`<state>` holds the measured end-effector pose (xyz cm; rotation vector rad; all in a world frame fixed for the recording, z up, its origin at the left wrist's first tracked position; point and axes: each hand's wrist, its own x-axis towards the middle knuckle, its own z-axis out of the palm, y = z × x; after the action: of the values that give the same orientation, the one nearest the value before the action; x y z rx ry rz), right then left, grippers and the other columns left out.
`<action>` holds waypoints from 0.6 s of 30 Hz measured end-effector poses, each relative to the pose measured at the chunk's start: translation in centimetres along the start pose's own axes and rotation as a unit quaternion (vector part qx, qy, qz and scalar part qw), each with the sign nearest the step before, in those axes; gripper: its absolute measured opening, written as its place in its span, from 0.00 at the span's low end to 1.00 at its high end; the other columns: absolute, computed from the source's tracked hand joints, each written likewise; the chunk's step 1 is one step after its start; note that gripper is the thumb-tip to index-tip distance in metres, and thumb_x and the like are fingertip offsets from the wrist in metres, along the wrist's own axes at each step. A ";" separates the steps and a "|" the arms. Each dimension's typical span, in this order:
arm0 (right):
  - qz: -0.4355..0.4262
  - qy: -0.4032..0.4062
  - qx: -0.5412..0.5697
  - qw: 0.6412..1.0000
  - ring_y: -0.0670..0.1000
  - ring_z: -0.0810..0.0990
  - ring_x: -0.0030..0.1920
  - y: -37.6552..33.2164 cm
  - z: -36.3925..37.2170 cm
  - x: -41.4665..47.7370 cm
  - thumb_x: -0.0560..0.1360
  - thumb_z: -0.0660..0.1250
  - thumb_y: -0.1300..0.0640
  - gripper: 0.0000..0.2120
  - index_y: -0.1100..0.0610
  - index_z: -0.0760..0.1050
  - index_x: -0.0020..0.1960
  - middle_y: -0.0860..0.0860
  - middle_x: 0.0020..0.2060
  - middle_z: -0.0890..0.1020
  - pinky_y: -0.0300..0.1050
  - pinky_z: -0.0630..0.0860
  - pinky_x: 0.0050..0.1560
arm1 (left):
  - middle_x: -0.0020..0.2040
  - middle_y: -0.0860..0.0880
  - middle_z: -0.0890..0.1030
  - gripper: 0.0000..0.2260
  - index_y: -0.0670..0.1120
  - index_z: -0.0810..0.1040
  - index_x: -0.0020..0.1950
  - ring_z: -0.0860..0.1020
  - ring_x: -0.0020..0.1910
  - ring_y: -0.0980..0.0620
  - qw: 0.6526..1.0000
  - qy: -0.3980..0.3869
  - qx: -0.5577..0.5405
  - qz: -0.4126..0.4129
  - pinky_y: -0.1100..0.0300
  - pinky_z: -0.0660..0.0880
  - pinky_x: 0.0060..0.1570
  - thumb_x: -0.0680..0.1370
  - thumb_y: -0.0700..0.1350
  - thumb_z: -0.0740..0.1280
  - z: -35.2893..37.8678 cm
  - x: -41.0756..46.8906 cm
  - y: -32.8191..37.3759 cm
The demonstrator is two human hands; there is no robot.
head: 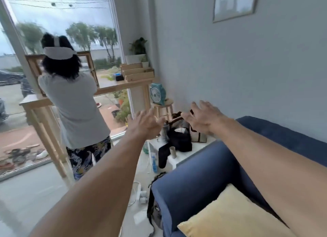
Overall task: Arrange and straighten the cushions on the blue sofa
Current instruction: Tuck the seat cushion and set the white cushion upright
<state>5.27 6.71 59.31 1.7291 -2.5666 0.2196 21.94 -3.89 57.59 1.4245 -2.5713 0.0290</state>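
The blue sofa (198, 176) fills the lower right, its rounded armrest toward me. A yellow cushion (230, 217) lies on the seat at the bottom right, partly under my right forearm. Both my arms reach forward, well above and past the sofa's arm. My left hand (146, 121) is open with fingers spread and holds nothing. My right hand (203, 118) is open too, palm down, hovering over the bags beyond the armrest. Neither hand touches the cushion.
A white side table (192, 150) beside the armrest carries dark bags and clutter. A wooden stool (163, 107) with a teal fan stands behind it. Another person (74, 102) stands at a wooden counter by the window. A backpack (154, 203) and cables lie on the floor.
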 end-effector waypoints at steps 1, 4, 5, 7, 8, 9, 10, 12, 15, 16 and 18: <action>0.034 0.009 -0.001 0.999 0.59 0.51 0.77 2.1 -0.9 -1.6 0.79 0.44 0.35 0.36 0.57 0.48 0.79 0.60 0.77 0.53 0.56 0.52 0.75 | 0.75 0.44 0.64 0.29 0.48 0.59 0.76 0.61 0.74 0.42 0.999 0.006 -0.005 0.036 0.40 0.57 0.71 0.80 0.64 0.49 0.1 0.7 2.5; 0.107 0.016 -0.007 0.994 0.59 0.50 0.77 5.3 -2.4 -5.0 0.80 0.44 0.36 0.35 0.57 0.47 0.79 0.60 0.77 0.51 0.55 0.50 0.74 | 0.74 0.44 0.66 0.28 0.49 0.63 0.74 0.63 0.73 0.42 0.995 0.012 -0.020 0.098 0.41 0.58 0.69 0.79 0.63 0.49 0.2 1.6 7.0; 0.130 0.015 -0.003 0.991 0.58 0.49 0.77 6.5 -2.7 -6.0 0.80 0.43 0.36 0.35 0.56 0.46 0.79 0.59 0.78 0.50 0.54 0.49 0.75 | 0.73 0.44 0.66 0.28 0.49 0.63 0.73 0.63 0.73 0.42 0.993 0.005 -0.022 0.114 0.42 0.58 0.69 0.79 0.63 0.49 0.2 1.6 8.5; 0.199 0.024 -0.009 0.980 0.58 0.47 0.78 9.6 -3.2 -9.6 0.80 0.43 0.36 0.35 0.56 0.45 0.79 0.58 0.78 0.49 0.54 0.48 0.75 | 0.73 0.43 0.67 0.28 0.48 0.63 0.73 0.62 0.73 0.42 0.985 -0.014 -0.034 0.171 0.42 0.58 0.68 0.79 0.63 0.49 0.4 1.2 13.1; 0.225 0.028 -0.010 0.974 0.57 0.47 0.77 11.0 -3.5 -11.2 0.80 0.42 0.36 0.35 0.56 0.45 0.79 0.58 0.78 0.49 0.54 0.48 0.75 | 0.73 0.44 0.67 0.28 0.48 0.62 0.74 0.62 0.73 0.42 0.979 -0.019 -0.036 0.197 0.42 0.58 0.68 0.80 0.63 0.49 0.5 0.7 15.1; 0.252 0.030 -0.010 0.967 0.57 0.48 0.77 12.1 -3.7 -12.9 0.80 0.42 0.36 0.35 0.56 0.45 0.79 0.57 0.78 0.49 0.53 0.49 0.74 | 0.73 0.44 0.67 0.28 0.48 0.61 0.74 0.61 0.73 0.42 0.974 -0.025 -0.038 0.222 0.43 0.58 0.68 0.80 0.63 0.49 0.6 0.1 16.9; 0.276 0.034 -0.014 0.960 0.57 0.48 0.77 13.2 -3.9 -14.6 0.80 0.42 0.36 0.35 0.55 0.46 0.79 0.57 0.78 0.50 0.53 0.49 0.74 | 0.73 0.44 0.66 0.28 0.48 0.61 0.75 0.61 0.73 0.43 0.968 -0.028 -0.044 0.245 0.43 0.58 0.67 0.80 0.63 0.49 0.7 -0.4 18.7; 0.323 0.040 -0.015 0.946 0.57 0.47 0.77 15.2 -4.5 -18.2 0.80 0.42 0.35 0.35 0.55 0.46 0.79 0.56 0.78 0.49 0.53 0.49 0.74 | 0.74 0.45 0.65 0.28 0.48 0.60 0.75 0.60 0.74 0.44 0.956 -0.033 -0.056 0.285 0.44 0.57 0.68 0.80 0.63 0.49 0.8 -1.7 22.3; 0.395 0.050 -0.020 0.917 0.57 0.47 0.78 18.4 -5.7 -24.8 0.80 0.42 0.35 0.35 0.55 0.45 0.79 0.57 0.78 0.49 0.53 0.48 0.75 | 0.74 0.45 0.65 0.28 0.49 0.60 0.75 0.60 0.74 0.44 0.933 -0.044 -0.068 0.349 0.43 0.56 0.69 0.80 0.63 0.48 0.2 -4.9 28.6; 0.417 0.052 -0.024 0.907 0.57 0.47 0.78 19.5 -6.1 -27.0 0.80 0.42 0.35 0.35 0.55 0.45 0.79 0.57 0.78 0.49 0.53 0.48 0.74 | 0.74 0.45 0.65 0.28 0.49 0.60 0.75 0.60 0.74 0.44 0.925 -0.045 -0.075 0.369 0.43 0.55 0.69 0.80 0.62 0.49 0.0 -6.2 30.6; 0.457 0.059 -0.032 0.887 0.57 0.46 0.78 21.6 -6.9 -31.7 0.80 0.41 0.35 0.36 0.56 0.45 0.79 0.58 0.78 0.48 0.53 0.48 0.74 | 0.74 0.46 0.65 0.27 0.49 0.59 0.76 0.59 0.74 0.45 0.909 -0.047 -0.090 0.404 0.43 0.55 0.69 0.81 0.61 0.49 -0.4 -9.3 34.6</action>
<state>-2.98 44.77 60.53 0.3382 -3.0102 0.2375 -2.33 22.43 59.05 0.2335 -2.9467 -0.1525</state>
